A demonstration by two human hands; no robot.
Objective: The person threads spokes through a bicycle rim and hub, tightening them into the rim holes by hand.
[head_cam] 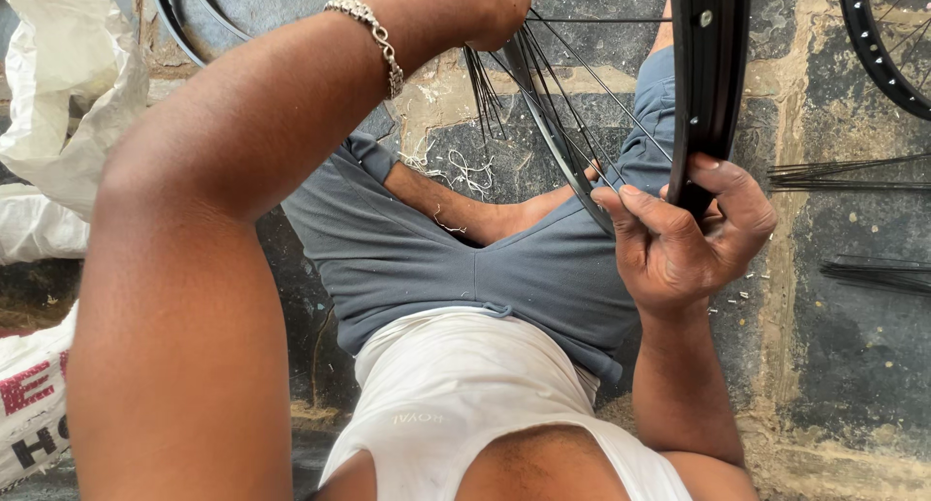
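Observation:
A black bicycle wheel rim [708, 84] stands upright between my knees, with thin steel spokes [572, 103] fanning from a hub at the top of the view. My right hand [684, 234] grips the lower edge of the rim, its thumb and fingers pinching a spoke end against it. My left hand [495, 6] reaches over to the hub area at the top, fingers curled around the spoke heads; what exactly it holds is cut off by the frame edge. A silver chain bracelet [373, 35] circles my left wrist.
I sit cross-legged on a dark stone floor [853, 346]. Loose bundles of black spokes [844, 171] lie to the right. Another rim [882, 55] is at the top right and one more [184, 16] at the top left. White sacks [58, 94] sit on the left.

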